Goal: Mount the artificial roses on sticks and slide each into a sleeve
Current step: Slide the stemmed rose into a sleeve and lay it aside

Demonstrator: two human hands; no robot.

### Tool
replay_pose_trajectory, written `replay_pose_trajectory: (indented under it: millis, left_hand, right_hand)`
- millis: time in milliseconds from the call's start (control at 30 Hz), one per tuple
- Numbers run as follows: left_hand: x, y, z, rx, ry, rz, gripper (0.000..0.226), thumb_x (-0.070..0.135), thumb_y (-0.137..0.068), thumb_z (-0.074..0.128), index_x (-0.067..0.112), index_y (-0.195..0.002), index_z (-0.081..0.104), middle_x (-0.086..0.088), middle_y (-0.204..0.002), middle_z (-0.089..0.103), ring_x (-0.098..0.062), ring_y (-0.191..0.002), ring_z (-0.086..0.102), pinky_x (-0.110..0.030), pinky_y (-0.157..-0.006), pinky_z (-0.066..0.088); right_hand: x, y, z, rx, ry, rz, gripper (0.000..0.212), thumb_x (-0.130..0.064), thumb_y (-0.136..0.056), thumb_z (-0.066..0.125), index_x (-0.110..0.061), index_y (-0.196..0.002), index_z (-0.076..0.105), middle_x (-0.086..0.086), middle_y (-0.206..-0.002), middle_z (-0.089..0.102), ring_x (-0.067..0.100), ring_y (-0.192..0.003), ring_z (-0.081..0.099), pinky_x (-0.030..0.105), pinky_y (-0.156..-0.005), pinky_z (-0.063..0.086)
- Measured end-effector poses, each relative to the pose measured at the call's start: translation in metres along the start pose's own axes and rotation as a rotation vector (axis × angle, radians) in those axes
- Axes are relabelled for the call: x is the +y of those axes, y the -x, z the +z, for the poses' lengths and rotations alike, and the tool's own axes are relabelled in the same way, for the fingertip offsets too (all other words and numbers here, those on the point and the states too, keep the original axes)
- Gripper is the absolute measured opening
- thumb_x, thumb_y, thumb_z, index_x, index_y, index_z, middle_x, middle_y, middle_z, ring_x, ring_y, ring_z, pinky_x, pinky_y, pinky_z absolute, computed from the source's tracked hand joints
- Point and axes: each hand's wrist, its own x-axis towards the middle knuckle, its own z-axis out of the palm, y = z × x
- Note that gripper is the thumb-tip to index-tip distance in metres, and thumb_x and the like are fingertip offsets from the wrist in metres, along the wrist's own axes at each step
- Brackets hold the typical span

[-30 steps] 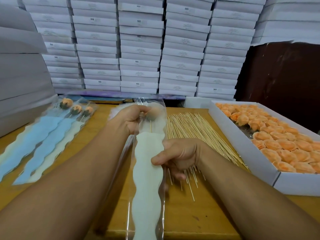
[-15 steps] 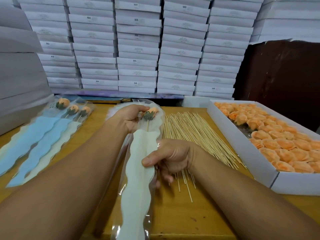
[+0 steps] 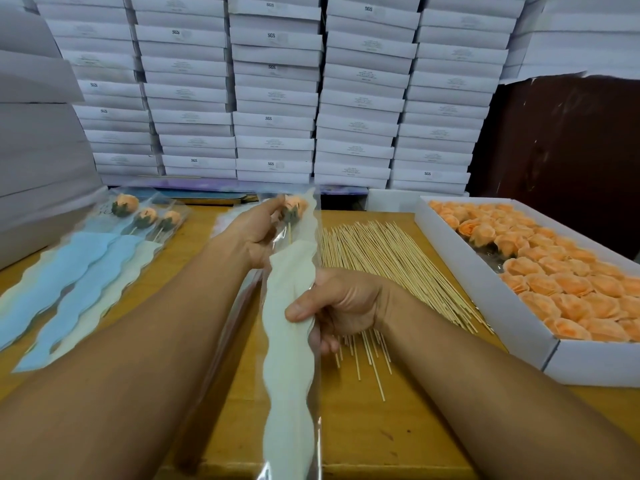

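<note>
A clear sleeve with a cream wavy insert is held above the wooden surface; the left hand is clamped on its upper end and the right hand is pinched on its right edge at mid-length. An orange artificial rose on a stick is seen at the sleeve's top, apparently inside the film, just beside the left fingertips. Three finished sleeved roses are laid at the left, loose bamboo sticks are spread to the right of the held sleeve, and a white box of orange roses is placed at the far right.
</note>
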Motion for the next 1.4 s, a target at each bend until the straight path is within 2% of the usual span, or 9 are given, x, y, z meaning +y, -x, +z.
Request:
replay_pose_trajectory:
  millis: [133,267,400,467,667,867,1000,1233,1400]
  left_hand:
    - [-0.012,0.01,0.0,-0.018,-0.149,-0.04,0.067,0.064,-0.09,0.056,0.005,-0.121,0.068,-0.016,-0.112,0.07,-0.03,-0.09,0.069,-0.043,-0.083,0.058]
    - [-0.023,0.038,0.008,-0.014,-0.257,-0.005,0.052,0.052,-0.094,0.059,0.006,-0.116,0.066,-0.014,-0.091,0.076,-0.027,-0.071,0.074,-0.035,-0.054,0.058]
    - [-0.032,0.076,0.002,-0.014,-0.458,0.053,0.037,0.039,-0.094,0.065,0.005,-0.109,0.069,-0.011,-0.093,0.076,-0.028,-0.083,0.075,-0.036,-0.069,0.063]
    - [-0.034,0.096,-0.003,-0.021,-0.58,0.081,0.03,0.034,-0.09,0.07,0.005,-0.094,0.07,-0.004,-0.075,0.07,-0.02,-0.066,0.069,-0.027,-0.058,0.057]
    - [-0.046,0.128,-0.009,-0.066,-0.51,0.063,0.008,0.004,-0.088,0.07,0.001,-0.082,0.068,-0.003,-0.054,0.066,-0.009,-0.041,0.061,-0.016,-0.037,0.044]
    - [-0.057,0.129,-0.006,-0.11,-0.397,0.012,0.021,0.011,-0.076,0.075,-0.003,-0.092,0.076,-0.018,-0.083,0.075,-0.02,-0.059,0.071,-0.024,-0.048,0.055]
    - [-0.062,0.125,-0.002,-0.077,-0.355,0.045,0.01,0.008,-0.069,0.076,0.003,-0.078,0.076,-0.017,-0.077,0.073,-0.021,-0.056,0.069,-0.026,-0.048,0.056]
    - [-0.045,0.12,-0.011,-0.025,-0.393,0.079,0.042,0.004,-0.067,0.075,-0.008,-0.106,0.066,-0.02,-0.079,0.069,-0.021,-0.052,0.066,-0.024,-0.048,0.055]
    - [0.0,0.115,-0.049,0.052,-0.533,0.125,0.03,0.005,-0.066,0.075,-0.004,-0.094,0.068,-0.019,-0.085,0.073,-0.023,-0.06,0.068,-0.028,-0.054,0.057]
  right_hand:
    - [0.0,0.002,-0.007,0.109,-0.002,-0.033,0.015,-0.008,-0.092,0.054,-0.003,-0.091,0.069,0.008,-0.066,0.071,0.012,-0.043,0.062,0.018,-0.038,0.047]
    - [0.001,0.008,-0.016,0.225,0.001,-0.011,0.013,-0.013,-0.089,0.062,-0.002,-0.092,0.067,0.011,-0.066,0.064,0.014,-0.042,0.059,0.02,-0.037,0.046]
    - [0.0,0.01,-0.02,0.298,-0.011,0.008,0.024,-0.018,-0.086,0.065,0.001,-0.1,0.061,0.006,-0.06,0.06,0.012,-0.043,0.056,0.019,-0.037,0.043]
    - [0.0,0.011,-0.021,0.313,-0.018,0.014,0.031,-0.018,-0.086,0.065,0.001,-0.108,0.058,0.004,-0.059,0.06,0.011,-0.043,0.055,0.018,-0.038,0.041]
    - [-0.001,0.013,-0.022,0.311,-0.03,0.003,0.011,-0.018,-0.087,0.065,-0.008,-0.088,0.07,0.004,-0.059,0.058,0.009,-0.042,0.053,0.016,-0.038,0.039]
    - [0.0,0.014,-0.022,0.32,-0.008,0.0,0.012,-0.018,-0.087,0.065,-0.007,-0.09,0.065,0.004,-0.061,0.053,0.007,-0.044,0.05,0.016,-0.04,0.034]
    - [-0.001,0.015,-0.023,0.338,0.006,-0.004,0.011,-0.021,-0.087,0.066,-0.011,-0.082,0.068,0.001,-0.057,0.054,0.007,-0.043,0.05,0.015,-0.039,0.035]
    - [-0.002,0.011,-0.024,0.47,-0.101,-0.107,0.029,-0.047,-0.082,0.073,-0.018,-0.08,0.077,0.003,-0.064,0.061,0.012,-0.05,0.056,0.018,-0.042,0.044]
    - [-0.002,0.01,-0.03,0.571,-0.111,-0.104,0.041,-0.052,-0.089,0.066,-0.012,-0.085,0.075,0.004,-0.066,0.063,0.014,-0.054,0.059,0.021,-0.045,0.046]
